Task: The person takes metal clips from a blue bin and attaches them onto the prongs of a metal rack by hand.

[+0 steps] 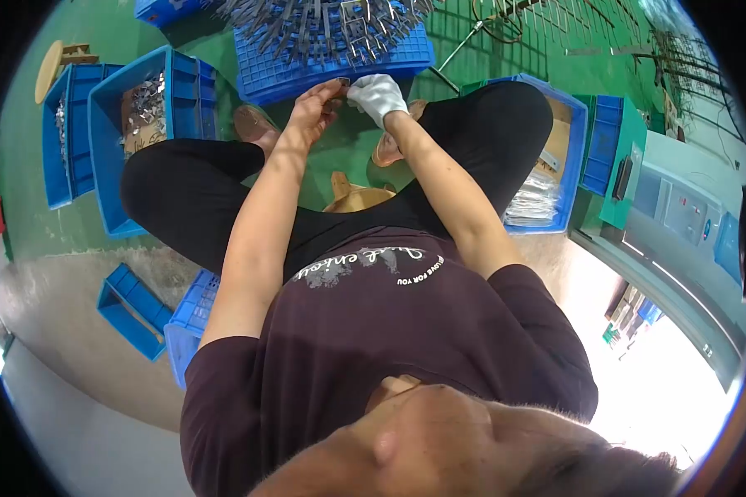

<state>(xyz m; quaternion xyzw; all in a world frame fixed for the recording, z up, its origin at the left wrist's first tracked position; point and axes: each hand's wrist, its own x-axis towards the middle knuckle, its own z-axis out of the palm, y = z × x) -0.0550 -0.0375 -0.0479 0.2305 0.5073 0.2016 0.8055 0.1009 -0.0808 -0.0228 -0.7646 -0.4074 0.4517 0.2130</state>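
Seated with knees spread before a long blue crate (261, 83) heaped with thin metal strips (311, 33), and reaching forward with both arms to the near side of that crate. Held just beside the crate's near edge: a small metal piece (345, 81), pinched between the fingertips of the bare left hand (311, 112), with a shape too small to tell. Set close against the piece from the opposite side: the white-gloved right hand (377, 98), with fingers bent and bunched toward the left fingertips; impossible to tell whether grasping the piece or merely touching. Dressed in a dark T-shirt (373, 323) with pale lettering and black trousers (191, 190), with pale shoes (257, 128) planted on the green floor (331, 170) on the near side of the crate. Seen left of the crate: a deep blue bin (102, 153) of small metal parts (147, 108), then a narrower blue bin (79, 128) and a round wooden stool (50, 70). Placed right of the crate, and nearer: a wide blue bin (578, 166) with stacked pale sheets (535, 199). Visible farther right of the crate: a green box (636, 166).
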